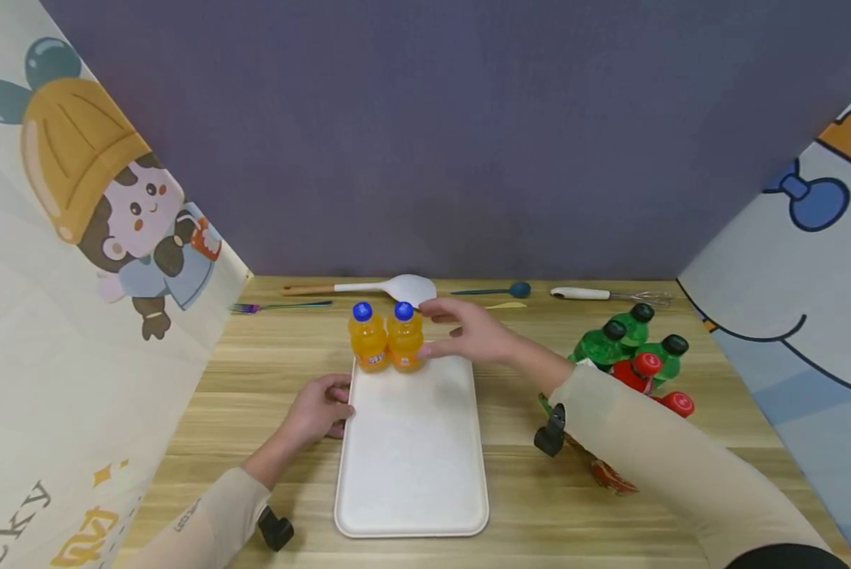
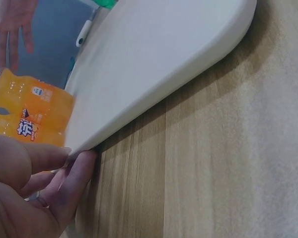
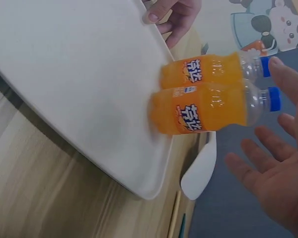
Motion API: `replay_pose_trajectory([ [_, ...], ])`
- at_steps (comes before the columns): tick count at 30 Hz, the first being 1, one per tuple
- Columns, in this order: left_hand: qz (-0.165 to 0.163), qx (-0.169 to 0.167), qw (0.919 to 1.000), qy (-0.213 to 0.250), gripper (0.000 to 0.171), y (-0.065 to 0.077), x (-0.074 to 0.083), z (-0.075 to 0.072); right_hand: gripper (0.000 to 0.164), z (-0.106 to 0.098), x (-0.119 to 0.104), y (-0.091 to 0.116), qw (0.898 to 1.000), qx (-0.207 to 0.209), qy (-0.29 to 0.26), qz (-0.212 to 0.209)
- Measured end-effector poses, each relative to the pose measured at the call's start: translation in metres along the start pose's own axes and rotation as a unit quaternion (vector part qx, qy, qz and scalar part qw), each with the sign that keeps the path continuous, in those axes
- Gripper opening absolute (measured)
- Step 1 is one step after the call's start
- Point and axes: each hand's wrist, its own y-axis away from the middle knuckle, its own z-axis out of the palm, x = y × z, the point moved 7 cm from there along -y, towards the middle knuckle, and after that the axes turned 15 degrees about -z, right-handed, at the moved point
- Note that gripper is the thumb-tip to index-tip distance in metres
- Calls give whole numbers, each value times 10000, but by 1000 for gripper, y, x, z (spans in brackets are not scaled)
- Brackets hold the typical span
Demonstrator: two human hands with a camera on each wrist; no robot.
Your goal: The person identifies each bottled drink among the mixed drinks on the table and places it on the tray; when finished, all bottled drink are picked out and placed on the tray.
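Note:
A white rectangular tray [image 1: 412, 458] lies lengthwise on the wooden table. Two orange soda bottles with blue caps stand upright side by side at its far left corner, a left bottle [image 1: 368, 340] and a right bottle [image 1: 405, 340]. My left hand [image 1: 318, 407] pinches the tray's left edge, thumb at the rim and fingers under it in the left wrist view. Beside the right bottle, my right hand [image 1: 475, 328] has its fingers spread and loosely bent. In the right wrist view, a gap shows between most of that hand's fingers [image 3: 260, 161] and the bottles.
Along the back lie a fork [image 1: 280, 306], a white spoon-like utensil [image 1: 411, 289], a blue spoon [image 1: 520, 289], a yellow utensil [image 1: 506, 305] and a whisk [image 1: 581, 293]. Right of the tray stand green bottles [image 1: 601, 345] and red-capped bottles [image 1: 634, 371], partly behind my right sleeve.

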Motion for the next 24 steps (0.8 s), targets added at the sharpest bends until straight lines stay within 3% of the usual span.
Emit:
replay_pose_trajectory([
  [6, -1, 43, 10000, -41, 61, 1, 0, -1, 73, -18, -15, 18, 9999, 24, 17, -136],
  [13, -76, 61, 9998, -166, 58, 3, 0, -3, 71, -55, -39, 53, 9993, 253, 139, -248],
  [24, -145, 51, 9993, -341, 62, 7, -2, -3, 65, -111, -37, 116, 9939, 789, 776, 6],
])
